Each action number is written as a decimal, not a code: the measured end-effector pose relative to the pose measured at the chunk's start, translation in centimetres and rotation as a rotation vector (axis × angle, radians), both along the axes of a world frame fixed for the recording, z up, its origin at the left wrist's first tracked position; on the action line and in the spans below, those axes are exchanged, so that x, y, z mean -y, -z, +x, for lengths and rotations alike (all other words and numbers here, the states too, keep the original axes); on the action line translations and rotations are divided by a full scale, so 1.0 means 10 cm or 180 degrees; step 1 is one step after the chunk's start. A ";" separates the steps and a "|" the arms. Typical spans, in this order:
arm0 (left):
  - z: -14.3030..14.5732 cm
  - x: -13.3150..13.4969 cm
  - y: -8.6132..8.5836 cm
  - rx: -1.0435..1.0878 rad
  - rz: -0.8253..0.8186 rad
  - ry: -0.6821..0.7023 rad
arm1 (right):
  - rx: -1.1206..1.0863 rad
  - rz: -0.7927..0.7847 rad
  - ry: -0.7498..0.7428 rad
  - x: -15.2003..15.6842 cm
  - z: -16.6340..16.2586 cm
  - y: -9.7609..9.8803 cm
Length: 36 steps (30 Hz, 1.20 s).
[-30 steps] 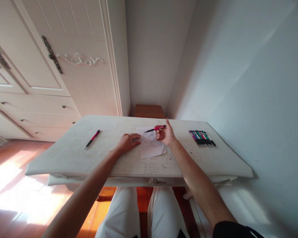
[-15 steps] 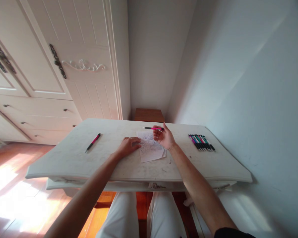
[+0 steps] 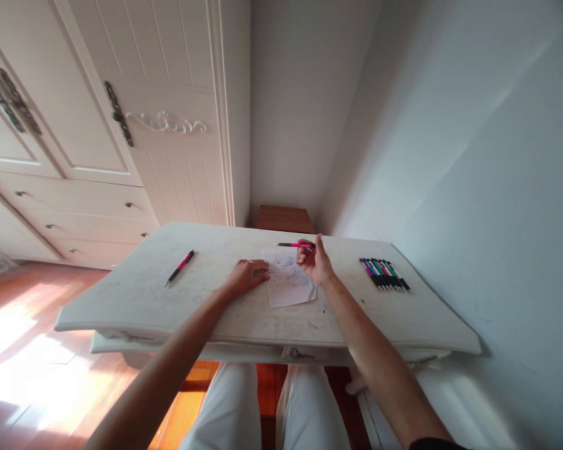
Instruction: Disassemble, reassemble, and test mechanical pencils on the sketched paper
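Note:
A pink-and-black ballpoint pen (image 3: 288, 245) is held in my right hand (image 3: 315, 264), level above the far part of the paper, its tip pointing left. The fingers curl round the pen's rear part and the thumb sticks up. My left hand (image 3: 248, 275) lies on the table with its fingertips on the left edge of a white sheet of paper (image 3: 286, 294). Blue scribbled writing covers much of the sheet, and its lower right corner is creased.
All this is on a white table (image 3: 206, 240). A second pink-and-black pen (image 3: 180, 267) lies at the left. Several colourful pens (image 3: 383, 275) lie in a row at the right. A white cabinet (image 3: 178, 175) stands behind on the left, a wall (image 3: 450, 187) on the right.
The view has shifted slightly, moving the scene a little right. My right thumb now stands a bit more upright, with the pen still in the fingers. My left hand stays at the paper's edge.

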State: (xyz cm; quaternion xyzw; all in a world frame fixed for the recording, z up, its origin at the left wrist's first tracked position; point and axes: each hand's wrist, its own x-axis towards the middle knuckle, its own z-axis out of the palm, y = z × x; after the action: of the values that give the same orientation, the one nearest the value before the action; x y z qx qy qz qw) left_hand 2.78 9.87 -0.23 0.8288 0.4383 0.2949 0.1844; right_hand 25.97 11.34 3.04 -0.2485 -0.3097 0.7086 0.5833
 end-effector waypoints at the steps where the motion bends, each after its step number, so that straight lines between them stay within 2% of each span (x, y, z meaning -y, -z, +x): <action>1: 0.00 0.00 0.00 0.0004 -0.0002 0.0002 | -0.0019 0.0040 0.0056 0.00 0.00 0.00; 7: 0.00 0.00 0.02 -0.0007 -0.0040 -0.0030 | -0.0127 0.0162 0.0219 -0.03 0.01 0.04; 24: 0.00 -0.01 0.02 -0.0093 -0.0028 -0.0021 | -0.0302 0.0088 -0.0274 -0.03 0.05 0.04; 32: -0.03 -0.04 0.06 -0.0115 0.0118 0.0108 | -0.0085 0.0409 0.0519 -0.02 0.03 0.05; 36: -0.04 -0.05 0.07 -0.0126 0.0125 0.0099 | -0.0254 0.0430 0.0697 -0.08 0.08 0.06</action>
State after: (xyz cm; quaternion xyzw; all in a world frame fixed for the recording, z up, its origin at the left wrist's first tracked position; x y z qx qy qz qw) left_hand 2.38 10.41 -0.96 0.8446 0.4231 0.2842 0.1640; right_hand 26.74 12.11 2.41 -0.2126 -0.3042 0.6276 0.6844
